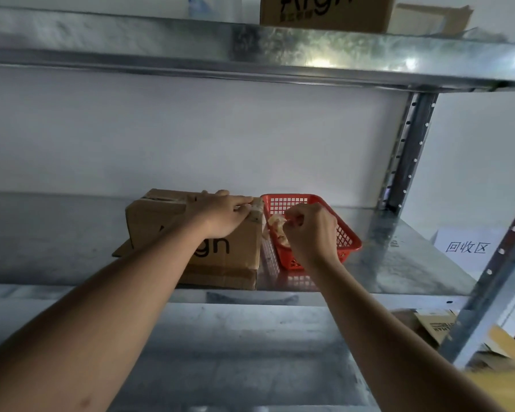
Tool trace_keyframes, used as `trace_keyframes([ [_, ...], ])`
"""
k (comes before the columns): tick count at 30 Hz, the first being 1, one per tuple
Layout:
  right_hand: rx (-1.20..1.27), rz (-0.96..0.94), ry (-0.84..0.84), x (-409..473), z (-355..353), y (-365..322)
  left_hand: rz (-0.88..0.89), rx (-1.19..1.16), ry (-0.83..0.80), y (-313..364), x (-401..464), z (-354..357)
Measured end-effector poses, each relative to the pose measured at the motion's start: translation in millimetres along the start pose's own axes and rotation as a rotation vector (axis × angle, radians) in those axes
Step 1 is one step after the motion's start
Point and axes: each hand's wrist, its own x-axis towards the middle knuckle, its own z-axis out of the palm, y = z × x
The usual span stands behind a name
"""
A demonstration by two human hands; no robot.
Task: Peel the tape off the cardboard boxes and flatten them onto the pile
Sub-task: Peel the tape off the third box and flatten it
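A brown cardboard box [238, 257] with black lettering stands on the middle metal shelf [399, 263]. My left hand [220, 214] lies flat on the box's top right corner, fingers straight, touching tape at the edge. Just right of the box sits a red plastic basket [350, 236]. My right hand [311, 230] hovers over the basket with fingers curled, pinching a crumpled wad of peeled tape [277, 226] that hangs into the basket.
An upper shelf [250, 52] carries another lettered box [324, 10] and an open box [431, 19]. A white paper sign [467, 248] lies at the right. Flattened cardboard [434, 325] lies on the lower shelf at right. A steel upright [408, 150] stands behind the basket.
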Motion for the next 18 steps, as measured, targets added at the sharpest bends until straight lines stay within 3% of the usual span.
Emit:
trace_keyframes([
  [9,0.014,-0.252,-0.058,6,15,-21,0.018,0.099,0.019,-25,-12,-8],
  [18,0.042,-0.374,-0.305,7,41,-46,0.036,-0.026,-0.044,-55,-13,-20],
])
